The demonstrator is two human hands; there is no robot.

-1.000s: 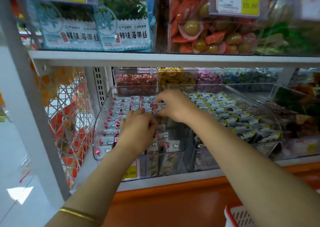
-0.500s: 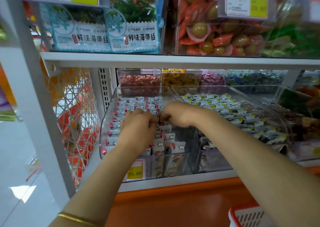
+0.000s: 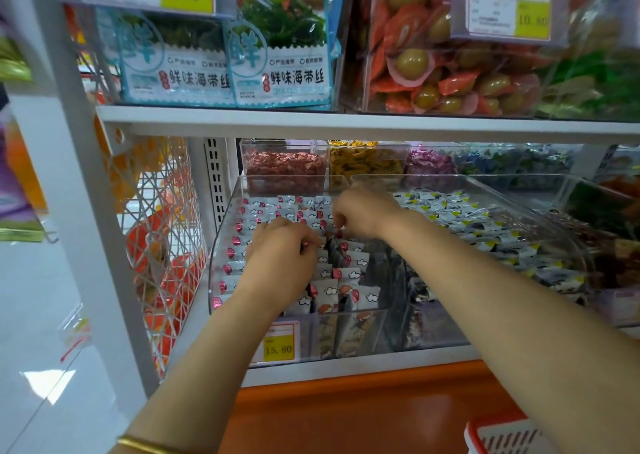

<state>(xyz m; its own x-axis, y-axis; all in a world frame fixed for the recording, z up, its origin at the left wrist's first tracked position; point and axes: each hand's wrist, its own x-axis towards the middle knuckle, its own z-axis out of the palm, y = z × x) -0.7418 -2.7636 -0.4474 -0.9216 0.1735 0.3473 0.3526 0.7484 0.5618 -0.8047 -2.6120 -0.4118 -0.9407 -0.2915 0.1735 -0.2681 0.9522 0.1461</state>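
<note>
A clear plastic bin (image 3: 221, 246) on the lower shelf holds rows of small white snack packets (image 3: 353, 270) printed with clouds and red marks. Both my hands reach into it. My left hand (image 3: 280, 259) lies over the middle rows with its fingers curled down onto a packet. My right hand (image 3: 363, 214) is just behind and to the right, its fingertips curled and pinching a packet near the bin's right wall. The two hands' fingertips almost meet, and the hands hide the packets beneath them.
A second clear bin (image 3: 571, 246) of blue-and-yellow packets stands to the right. Small candy boxes (image 3: 284, 166) line the back. The upper shelf (image 3: 346, 124) hangs close above. A wire mesh rack (image 3: 162, 246) is on the left, a red basket (image 3: 502, 436) at the lower right.
Both hands have stayed in the bin. My right hand's fingers have curled down and drawn closer to my left hand's fingers. The view has shifted slightly.
</note>
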